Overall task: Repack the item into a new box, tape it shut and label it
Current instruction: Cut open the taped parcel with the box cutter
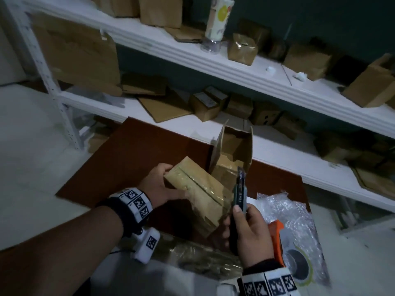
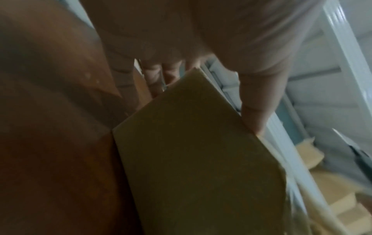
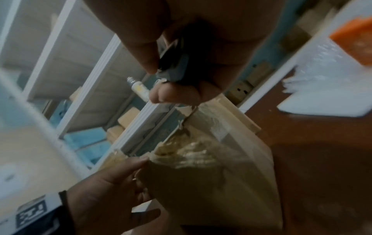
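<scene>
A taped cardboard box [image 1: 198, 189] rests tilted on the brown table [image 1: 132, 159]; its top is wrapped in shiny tape. My left hand [image 1: 159, 184] grips the box at its far-left end, thumb on one side and fingers on the other [image 2: 201, 151]. My right hand [image 1: 245, 227] holds a dark utility knife [image 1: 239, 189] upright at the box's right edge; in the right wrist view the knife [image 3: 175, 66] has its blade down on the taped box [image 3: 211, 167]. Behind stands an open empty cardboard box [image 1: 233, 150] with flaps up.
Bubble wrap [image 1: 288, 212] and an orange tape dispenser [image 1: 277, 229] with a tape roll [image 1: 298, 263] lie at the right. White shelves [image 1: 213, 56] behind the table hold several cardboard boxes and a printed bottle [image 1: 218, 20]. A flattened wrapped carton [image 1: 205, 255] lies near me.
</scene>
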{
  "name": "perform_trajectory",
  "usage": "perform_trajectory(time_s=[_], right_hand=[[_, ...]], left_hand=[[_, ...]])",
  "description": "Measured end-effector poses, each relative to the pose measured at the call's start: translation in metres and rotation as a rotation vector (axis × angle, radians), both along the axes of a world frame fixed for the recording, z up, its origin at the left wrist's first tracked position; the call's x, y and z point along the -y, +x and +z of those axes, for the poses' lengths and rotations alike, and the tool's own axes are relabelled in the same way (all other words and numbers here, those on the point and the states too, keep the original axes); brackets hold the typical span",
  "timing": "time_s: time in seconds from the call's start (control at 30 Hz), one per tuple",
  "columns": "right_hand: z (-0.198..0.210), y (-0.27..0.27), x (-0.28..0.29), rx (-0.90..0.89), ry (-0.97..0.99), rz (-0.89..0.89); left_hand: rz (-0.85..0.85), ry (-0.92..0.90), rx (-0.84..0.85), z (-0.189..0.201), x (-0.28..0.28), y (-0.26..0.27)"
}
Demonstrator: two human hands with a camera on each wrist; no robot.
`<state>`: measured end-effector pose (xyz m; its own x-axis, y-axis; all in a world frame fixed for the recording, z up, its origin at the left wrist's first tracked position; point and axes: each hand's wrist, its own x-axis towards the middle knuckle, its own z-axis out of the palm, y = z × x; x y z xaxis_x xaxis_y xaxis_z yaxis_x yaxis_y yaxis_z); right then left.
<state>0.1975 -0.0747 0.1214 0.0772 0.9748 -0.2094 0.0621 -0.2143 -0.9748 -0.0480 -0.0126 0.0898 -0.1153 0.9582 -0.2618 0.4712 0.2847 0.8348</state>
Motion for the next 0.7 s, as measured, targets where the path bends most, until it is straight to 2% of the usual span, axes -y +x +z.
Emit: perform_trajectory(time_s=[0.1,0.2,0.3,0.4,0.47,0.53,0.6,0.7], right_hand=[[0.01,0.001,-0.018,0.394,0.118,0.124],[0.028,-0.001,-0.042,0.692,0.197,0.267],[0.042,-0.016,-0.063,0.882,0.177,0.357],[0.049,-0.034,-0.076,1.048,0.155,0.427],[0.047,-0.042,-0.083,1.127,0.172,0.466],[0.041,-0.048,-0.088,1.165,0.158,0.501],[0.033,-0.051,-0.091,1.134,0.104,0.486],[0.022,-0.057,-0.089,1.047,0.054,0.415]], left_hand=[[-0.006,-0.017,0.171,-0.016,0.002,-0.002],[0.064,0.027,0.302,-0.019,-0.008,-0.002],[0.055,0.111,0.293,-0.018,-0.025,-0.009],[-0.125,0.087,0.149,-0.022,-0.03,-0.019],[-0.203,0.079,0.03,-0.023,-0.031,-0.022],[-0.208,0.074,0.045,-0.022,-0.032,-0.025],[-0.202,0.062,0.107,-0.021,-0.032,-0.029],[-0.212,0.072,0.084,-0.019,-0.029,-0.038]])
